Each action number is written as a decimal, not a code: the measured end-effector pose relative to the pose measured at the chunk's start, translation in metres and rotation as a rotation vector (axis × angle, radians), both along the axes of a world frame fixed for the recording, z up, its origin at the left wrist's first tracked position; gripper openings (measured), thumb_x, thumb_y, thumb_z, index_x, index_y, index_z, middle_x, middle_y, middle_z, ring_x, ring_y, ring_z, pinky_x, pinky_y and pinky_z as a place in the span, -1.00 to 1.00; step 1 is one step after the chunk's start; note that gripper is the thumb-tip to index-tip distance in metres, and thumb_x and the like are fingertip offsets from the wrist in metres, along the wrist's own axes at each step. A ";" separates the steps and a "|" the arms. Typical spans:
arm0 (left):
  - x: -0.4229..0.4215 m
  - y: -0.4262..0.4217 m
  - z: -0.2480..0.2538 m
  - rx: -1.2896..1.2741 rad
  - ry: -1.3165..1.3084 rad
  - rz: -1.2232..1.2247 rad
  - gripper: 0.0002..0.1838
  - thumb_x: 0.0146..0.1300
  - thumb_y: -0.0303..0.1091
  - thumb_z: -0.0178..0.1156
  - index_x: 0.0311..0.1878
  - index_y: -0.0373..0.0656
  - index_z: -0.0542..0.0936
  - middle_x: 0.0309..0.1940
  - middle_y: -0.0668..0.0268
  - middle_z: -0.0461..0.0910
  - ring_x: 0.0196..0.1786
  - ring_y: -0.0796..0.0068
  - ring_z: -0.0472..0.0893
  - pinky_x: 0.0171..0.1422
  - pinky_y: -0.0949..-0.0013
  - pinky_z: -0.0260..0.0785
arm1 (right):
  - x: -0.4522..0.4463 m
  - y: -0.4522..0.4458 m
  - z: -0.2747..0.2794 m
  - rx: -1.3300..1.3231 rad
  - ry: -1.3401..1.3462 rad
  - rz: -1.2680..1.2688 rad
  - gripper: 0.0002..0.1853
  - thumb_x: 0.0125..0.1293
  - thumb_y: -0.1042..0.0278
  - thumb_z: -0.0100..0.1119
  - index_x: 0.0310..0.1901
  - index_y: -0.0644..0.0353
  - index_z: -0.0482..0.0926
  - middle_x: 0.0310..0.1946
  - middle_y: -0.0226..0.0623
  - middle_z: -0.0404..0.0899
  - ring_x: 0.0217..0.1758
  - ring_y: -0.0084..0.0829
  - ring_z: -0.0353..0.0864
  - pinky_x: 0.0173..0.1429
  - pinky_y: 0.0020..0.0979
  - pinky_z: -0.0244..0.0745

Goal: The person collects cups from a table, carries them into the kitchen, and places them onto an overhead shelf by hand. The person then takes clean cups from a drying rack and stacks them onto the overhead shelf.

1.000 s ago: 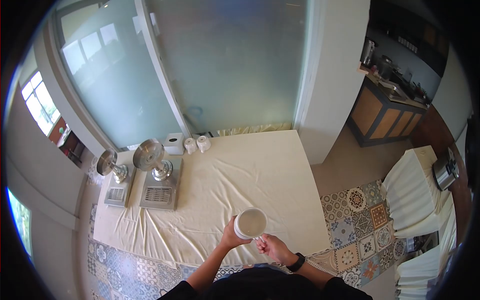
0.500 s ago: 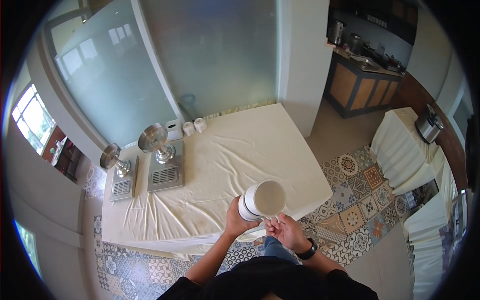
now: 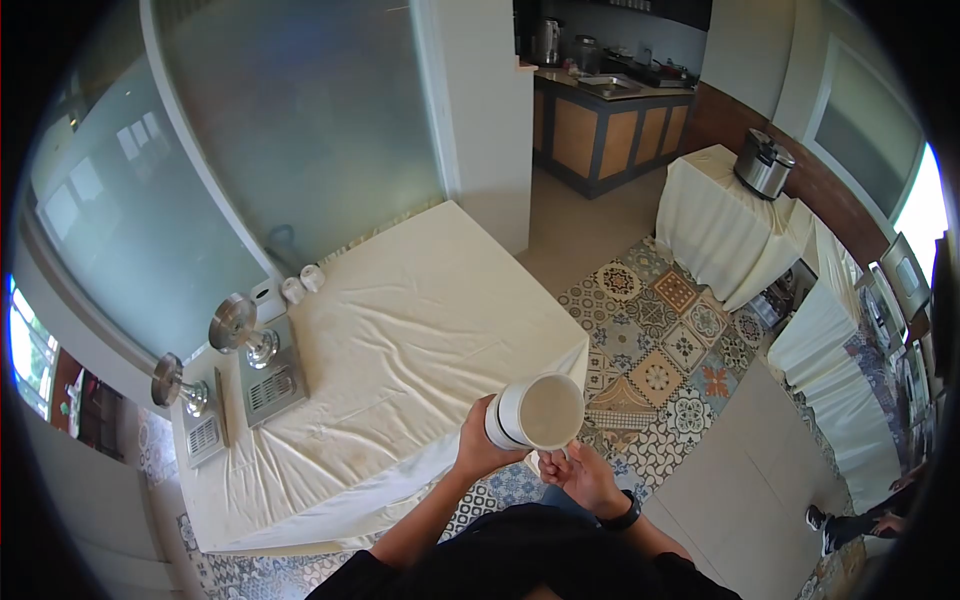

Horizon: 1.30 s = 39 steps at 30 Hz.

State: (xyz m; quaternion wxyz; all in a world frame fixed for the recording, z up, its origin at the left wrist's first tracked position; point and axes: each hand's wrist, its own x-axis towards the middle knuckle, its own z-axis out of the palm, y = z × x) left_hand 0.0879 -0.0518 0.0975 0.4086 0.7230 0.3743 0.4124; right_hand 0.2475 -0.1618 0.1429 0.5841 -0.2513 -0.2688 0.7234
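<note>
A white container (image 3: 551, 411) with a dark band round its side is held in front of my body, its round opening tilted up to the right; the inside looks pale. My left hand (image 3: 484, 440) wraps round its left side. Below the opening, my right hand (image 3: 583, 477) has curled fingers near the container's lower edge, at what may be a handle; the grip is partly hidden. Beyond both hands lies a table with a wrinkled cream cloth (image 3: 400, 330).
Two metal stands (image 3: 272, 385) (image 3: 203, 430), a white box (image 3: 267, 299) and two white cups (image 3: 302, 284) are on the cloth. At right, a steel cooker (image 3: 765, 165) sits on a draped table (image 3: 700, 215). Part of another person (image 3: 858, 528) shows at lower right.
My view has swung to the right, bringing in more of the draped tables and another person's legs and hand. Both hands still carry the container, now past the cloth's near edge.
</note>
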 end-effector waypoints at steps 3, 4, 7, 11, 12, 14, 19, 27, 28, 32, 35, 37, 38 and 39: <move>0.039 0.001 -0.003 -0.021 0.003 -0.087 -0.07 -0.41 -0.18 0.61 0.11 -0.23 0.37 -0.09 0.08 0.58 0.02 0.20 0.60 0.09 0.22 0.44 | 0.029 -0.012 0.001 -0.018 -0.018 -0.107 -0.63 0.45 0.02 -0.18 -0.37 0.16 0.27 -0.43 -0.43 0.17 -0.34 -0.52 0.14 -0.23 -0.46 0.13; 0.055 0.002 -0.006 -0.017 0.007 -0.124 -0.08 -0.41 -0.18 0.61 0.11 -0.23 0.37 -0.09 0.09 0.58 0.02 0.21 0.60 0.10 0.22 0.44 | 0.040 -0.016 0.000 -0.030 -0.006 -0.143 -0.64 0.44 0.03 -0.18 -0.37 0.16 0.27 -0.43 -0.43 0.17 -0.34 -0.51 0.14 -0.23 -0.46 0.13; 0.111 0.007 -0.013 -0.078 0.003 -0.241 -0.09 -0.42 -0.20 0.60 0.11 -0.22 0.38 -0.08 0.12 0.58 0.03 0.23 0.60 0.10 0.23 0.43 | 0.084 -0.027 -0.012 -0.068 0.039 -0.247 -0.66 0.42 0.06 -0.18 -0.38 0.16 0.27 -0.44 -0.43 0.17 -0.33 -0.51 0.15 -0.23 -0.46 0.12; 0.204 0.012 -0.024 -0.137 0.000 -0.376 -0.08 -0.43 -0.22 0.60 0.12 -0.19 0.38 -0.07 0.15 0.56 0.03 0.26 0.58 0.13 0.25 0.41 | 0.161 -0.037 -0.012 -0.122 0.059 -0.356 -0.69 0.40 0.09 -0.18 -0.41 0.13 0.27 -0.43 -0.43 0.17 -0.32 -0.50 0.16 -0.22 -0.46 0.12; 0.230 0.012 -0.023 -0.183 -0.007 -0.397 -0.06 -0.45 -0.23 0.60 0.14 -0.18 0.36 -0.04 0.17 0.54 0.05 0.28 0.56 0.15 0.26 0.39 | 0.183 -0.039 -0.010 -0.142 0.047 -0.392 -0.68 0.41 0.08 -0.18 -0.42 0.12 0.27 -0.42 -0.45 0.18 -0.31 -0.51 0.16 -0.22 -0.46 0.13; 0.285 0.016 -0.031 -0.188 -0.024 -0.439 -0.04 -0.46 -0.24 0.60 0.15 -0.18 0.35 -0.03 0.18 0.53 0.06 0.28 0.55 0.16 0.26 0.38 | 0.230 -0.039 -0.004 -0.144 -0.019 -0.428 -0.68 0.41 0.08 -0.18 -0.40 0.12 0.27 -0.42 -0.46 0.18 -0.30 -0.52 0.16 -0.22 -0.46 0.13; 0.412 0.013 -0.020 -0.172 -0.055 -0.501 -0.02 -0.47 -0.25 0.59 0.16 -0.17 0.33 -0.04 0.18 0.53 0.06 0.27 0.54 0.17 0.26 0.37 | 0.350 -0.046 0.008 -0.133 -0.085 -0.456 -0.70 0.42 0.06 -0.17 -0.33 0.12 0.29 -0.43 -0.47 0.20 -0.31 -0.53 0.17 -0.21 -0.45 0.14; 0.527 0.036 -0.024 -0.145 -0.089 -0.463 -0.05 -0.43 -0.27 0.58 0.16 -0.17 0.33 -0.04 0.20 0.52 0.04 0.29 0.54 0.14 0.27 0.37 | 0.469 -0.019 0.006 -0.148 -0.073 -0.471 -0.65 0.37 0.00 -0.12 -0.40 0.12 0.28 -0.40 -0.44 0.22 -0.30 -0.50 0.18 -0.21 -0.45 0.14; 0.534 0.044 -0.025 -0.158 -0.095 -0.467 -0.05 -0.43 -0.27 0.58 0.16 -0.17 0.33 -0.04 0.20 0.52 0.04 0.30 0.54 0.14 0.27 0.37 | 0.478 -0.010 0.004 -0.165 -0.086 -0.464 -0.61 0.34 -0.04 -0.09 -0.47 0.10 0.24 -0.38 -0.41 0.22 -0.30 -0.49 0.18 -0.21 -0.46 0.14; 0.559 0.090 -0.032 -0.172 -0.068 -0.436 -0.07 -0.41 -0.29 0.57 0.15 -0.18 0.33 -0.04 0.21 0.52 0.03 0.32 0.55 0.15 0.28 0.37 | 0.507 0.041 -0.007 -0.202 -0.093 -0.427 -0.57 0.33 -0.08 -0.09 -0.52 0.09 0.21 -0.35 -0.39 0.22 -0.28 -0.48 0.18 -0.19 -0.47 0.15; 0.581 0.137 -0.047 -0.225 -0.101 -0.408 -0.07 -0.41 -0.30 0.56 0.16 -0.18 0.33 -0.04 0.21 0.52 0.04 0.34 0.55 0.15 0.28 0.37 | 0.535 0.094 -0.016 -0.189 -0.107 -0.363 -0.57 0.36 -0.08 -0.11 -0.48 0.12 0.24 -0.33 -0.37 0.22 -0.27 -0.48 0.19 -0.19 -0.47 0.15; 0.597 0.175 -0.054 -0.206 -0.100 -0.373 -0.07 -0.40 -0.30 0.56 0.16 -0.19 0.33 -0.04 0.20 0.52 0.04 0.33 0.55 0.15 0.28 0.38 | 0.554 0.137 -0.022 -0.198 -0.120 -0.335 -0.57 0.37 -0.08 -0.11 -0.46 0.12 0.25 -0.32 -0.36 0.22 -0.26 -0.47 0.20 -0.19 -0.47 0.16; 0.605 0.196 -0.058 -0.188 -0.095 -0.358 -0.08 -0.40 -0.31 0.56 0.16 -0.19 0.33 -0.04 0.20 0.52 0.04 0.33 0.55 0.15 0.28 0.38 | 0.566 0.159 -0.031 -0.185 -0.098 -0.311 -0.56 0.38 -0.09 -0.11 -0.45 0.13 0.26 -0.32 -0.35 0.22 -0.25 -0.47 0.20 -0.19 -0.46 0.16; 0.614 0.218 -0.056 -0.208 -0.096 -0.350 -0.07 -0.40 -0.30 0.56 0.16 -0.20 0.33 -0.04 0.20 0.52 0.04 0.33 0.55 0.15 0.28 0.38 | 0.577 0.183 -0.031 -0.183 -0.118 -0.305 -0.55 0.39 -0.09 -0.11 -0.47 0.14 0.26 -0.31 -0.34 0.23 -0.25 -0.46 0.21 -0.19 -0.46 0.16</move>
